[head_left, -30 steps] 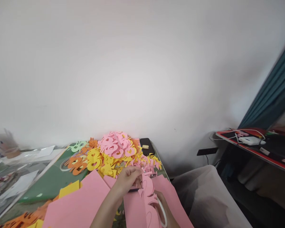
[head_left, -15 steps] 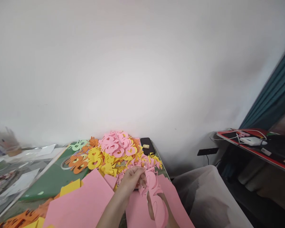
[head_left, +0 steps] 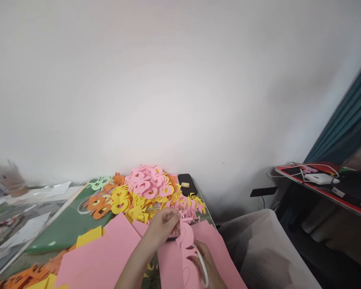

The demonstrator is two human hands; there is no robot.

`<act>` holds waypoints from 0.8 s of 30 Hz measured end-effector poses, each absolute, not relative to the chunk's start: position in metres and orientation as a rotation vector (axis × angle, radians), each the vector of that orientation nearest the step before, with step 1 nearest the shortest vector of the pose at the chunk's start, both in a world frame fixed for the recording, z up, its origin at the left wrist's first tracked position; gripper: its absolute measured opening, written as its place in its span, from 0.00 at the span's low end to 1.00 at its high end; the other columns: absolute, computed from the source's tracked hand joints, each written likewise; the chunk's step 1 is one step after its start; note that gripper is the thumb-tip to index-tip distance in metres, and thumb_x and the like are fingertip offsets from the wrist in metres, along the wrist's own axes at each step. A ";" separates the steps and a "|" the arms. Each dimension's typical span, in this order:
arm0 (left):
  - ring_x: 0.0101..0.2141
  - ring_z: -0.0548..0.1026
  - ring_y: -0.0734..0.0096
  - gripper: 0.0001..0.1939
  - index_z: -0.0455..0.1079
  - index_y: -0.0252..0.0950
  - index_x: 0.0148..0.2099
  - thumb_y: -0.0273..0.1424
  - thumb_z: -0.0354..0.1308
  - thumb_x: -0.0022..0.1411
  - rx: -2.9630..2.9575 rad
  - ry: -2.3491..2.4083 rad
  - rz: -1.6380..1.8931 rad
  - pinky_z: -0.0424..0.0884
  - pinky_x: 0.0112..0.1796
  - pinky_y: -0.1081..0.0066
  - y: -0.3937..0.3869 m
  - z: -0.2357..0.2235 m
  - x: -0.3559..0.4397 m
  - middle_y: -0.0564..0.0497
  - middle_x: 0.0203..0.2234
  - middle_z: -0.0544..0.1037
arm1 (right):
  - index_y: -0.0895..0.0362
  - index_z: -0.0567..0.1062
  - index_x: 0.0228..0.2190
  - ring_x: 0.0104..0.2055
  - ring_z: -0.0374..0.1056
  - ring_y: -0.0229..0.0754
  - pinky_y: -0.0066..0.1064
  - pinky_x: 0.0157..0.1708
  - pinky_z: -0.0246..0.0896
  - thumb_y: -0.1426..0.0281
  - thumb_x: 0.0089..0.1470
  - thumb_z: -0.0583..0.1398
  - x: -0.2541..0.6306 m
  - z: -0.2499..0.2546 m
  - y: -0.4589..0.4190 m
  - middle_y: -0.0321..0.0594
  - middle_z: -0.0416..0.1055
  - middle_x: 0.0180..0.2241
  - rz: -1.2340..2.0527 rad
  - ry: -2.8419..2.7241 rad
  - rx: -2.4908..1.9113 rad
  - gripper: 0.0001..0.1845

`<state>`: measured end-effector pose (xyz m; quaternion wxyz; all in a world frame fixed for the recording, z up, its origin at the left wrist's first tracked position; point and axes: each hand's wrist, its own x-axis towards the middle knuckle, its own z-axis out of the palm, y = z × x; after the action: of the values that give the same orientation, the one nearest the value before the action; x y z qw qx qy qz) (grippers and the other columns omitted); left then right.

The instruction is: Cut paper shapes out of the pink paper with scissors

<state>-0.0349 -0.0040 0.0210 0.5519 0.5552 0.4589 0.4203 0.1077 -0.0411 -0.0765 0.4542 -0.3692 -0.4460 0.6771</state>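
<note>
The left arm (head_left: 132,267) comes up from the bottom and leans in toward the middle. The left hand (head_left: 164,228) is closed, and its fingers pinch the top of a pink paper piece (head_left: 186,251). The paper has curvy cuts in it and hangs down between the two hands. The right hand (head_left: 204,263) is low and near the bottom edge of the view. It is curled around the white scissors handle (head_left: 203,267), gripping it. The scissor blades are hard to see.

Big pink paper sheets (head_left: 99,257) lie under the hands on the desk (head_left: 63,237). A yellow paper piece (head_left: 88,237) sits beside them, on a green cutting mat (head_left: 58,235). Orange paper bits (head_left: 27,277) lie at the near left corner.

Farther away is a big heap of cut paper shapes (head_left: 144,192) in pink, yellow and orange. A green shape (head_left: 100,183) sits at its edge. A black phone (head_left: 187,184) lies just beside the heap, near the white wall (head_left: 180,88).

To the right are a soft grey seat (head_left: 267,249), a red-edged shelf (head_left: 319,188) and a teal curtain (head_left: 345,120).
</note>
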 end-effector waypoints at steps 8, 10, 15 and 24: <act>0.19 0.55 0.79 0.12 0.59 0.36 0.23 0.38 0.50 0.52 1.585 1.180 0.953 0.52 0.22 0.77 -0.006 0.029 -0.048 0.60 0.15 0.57 | 0.56 0.58 0.18 0.08 0.39 0.25 0.21 0.09 0.30 0.47 0.35 0.58 0.094 -0.065 -0.039 0.22 0.45 0.08 1.798 -1.091 -0.835 0.25; 0.20 0.54 0.78 0.11 0.59 0.36 0.23 0.37 0.50 0.53 1.604 1.191 0.913 0.51 0.22 0.77 -0.009 0.035 -0.050 0.60 0.16 0.57 | 0.55 0.56 0.17 0.09 0.38 0.24 0.21 0.09 0.30 0.48 0.36 0.58 0.096 -0.064 -0.038 0.22 0.46 0.08 1.807 -1.114 -0.808 0.26; 0.20 0.54 0.78 0.13 0.56 0.37 0.21 0.37 0.49 0.52 1.635 1.229 0.849 0.52 0.22 0.76 -0.014 0.046 -0.054 0.60 0.16 0.57 | 0.55 0.55 0.16 0.08 0.38 0.24 0.21 0.10 0.29 0.48 0.35 0.59 0.096 -0.067 -0.038 0.22 0.46 0.08 1.842 -1.126 -0.831 0.26; 0.17 0.63 0.77 0.13 0.60 0.36 0.22 0.39 0.49 0.52 1.563 1.276 1.001 0.59 0.21 0.75 -0.006 0.037 -0.054 0.59 0.14 0.63 | 0.57 0.59 0.15 0.07 0.42 0.26 0.22 0.08 0.33 0.46 0.40 0.54 0.092 -0.072 -0.032 0.26 0.50 0.04 1.646 -1.093 -0.855 0.26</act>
<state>-0.0544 -0.0057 0.0373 0.4302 0.6263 0.5116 0.4012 0.0924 -0.0323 -0.0721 0.4745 -0.3494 -0.4470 0.6730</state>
